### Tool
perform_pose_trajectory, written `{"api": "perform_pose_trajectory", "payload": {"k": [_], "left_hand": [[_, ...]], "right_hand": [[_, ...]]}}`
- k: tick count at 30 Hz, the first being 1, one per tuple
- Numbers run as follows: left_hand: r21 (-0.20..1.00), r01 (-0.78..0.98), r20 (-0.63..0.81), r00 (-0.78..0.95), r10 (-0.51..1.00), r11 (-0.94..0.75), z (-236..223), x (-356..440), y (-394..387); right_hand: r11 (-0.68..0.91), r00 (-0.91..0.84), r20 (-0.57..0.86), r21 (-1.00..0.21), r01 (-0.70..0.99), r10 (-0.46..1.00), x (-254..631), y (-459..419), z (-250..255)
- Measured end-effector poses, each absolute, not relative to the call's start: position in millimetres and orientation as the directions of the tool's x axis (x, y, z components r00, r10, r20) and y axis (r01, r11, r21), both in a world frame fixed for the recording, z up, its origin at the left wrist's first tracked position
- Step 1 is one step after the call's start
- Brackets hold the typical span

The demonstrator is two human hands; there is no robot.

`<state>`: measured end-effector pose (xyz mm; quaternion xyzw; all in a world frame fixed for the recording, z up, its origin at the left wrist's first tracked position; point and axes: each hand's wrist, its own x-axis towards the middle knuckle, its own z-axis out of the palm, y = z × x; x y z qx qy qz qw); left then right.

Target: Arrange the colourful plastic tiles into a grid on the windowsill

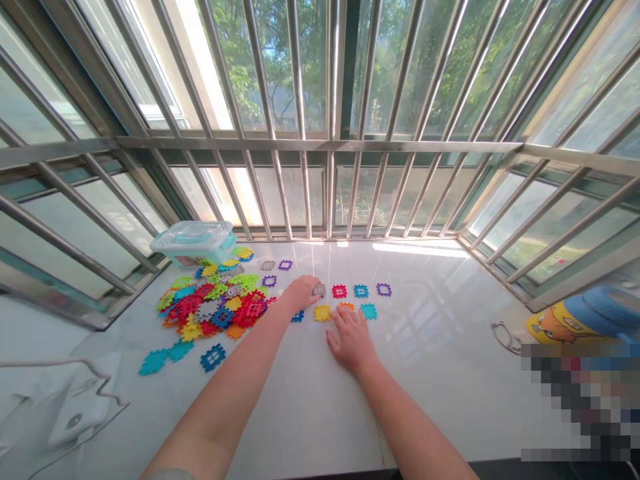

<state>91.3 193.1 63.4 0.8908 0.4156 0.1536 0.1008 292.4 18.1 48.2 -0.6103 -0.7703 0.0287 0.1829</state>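
My left hand [300, 293] has its fingertips on a grey lattice-shaped plastic building piece [319, 290] on the white tile. The piece seems pinched against the tile, and its edge is partly hidden by my fingers. My right hand [353, 340] lies with its fingers spread, just below an orange piece [345, 305] that it partly covers. A yellow piece [323, 313] and a teal piece [369, 311] sit on either side of those fingers. Farther on are a red piece [339, 291], a blue piece [361, 291] and a purple piece [383, 289]. A heap of mixed pieces [210, 303] lies left of my left arm.
A transparent plastic box with a teal-trimmed lid [193, 243] stands behind the heap in the corner. Metal window bars [330, 140] run along the tile's far edge. A yellow and blue printed object [575, 317] lies at the right, with a thin wire loop [505, 337] beside it.
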Motion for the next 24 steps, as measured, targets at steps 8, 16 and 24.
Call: {"api": "perform_pose_trajectory", "payload": {"k": [8, 16, 24], "left_hand": [[0.290, 0.724, 0.142, 0.614, 0.776, -0.626, 68.4, 86.7, 188.9], [0.275, 0.735, 0.124, 0.612, 0.781, -0.620, 66.8, 86.1, 188.5], [0.307, 0.737, 0.105, 0.603, 0.791, -0.602, 72.8, 88.2, 190.2]], "right_hand": [[0.249, -0.177, 0.248, -0.299, 0.921, 0.953, 292.1, 18.3, 48.4], [0.254, -0.187, 0.251, -0.270, 0.929, 0.950, 292.0, 18.8, 48.4], [0.260, -0.191, 0.253, -0.273, 0.926, 0.948, 293.3, 20.4, 44.3]]}}
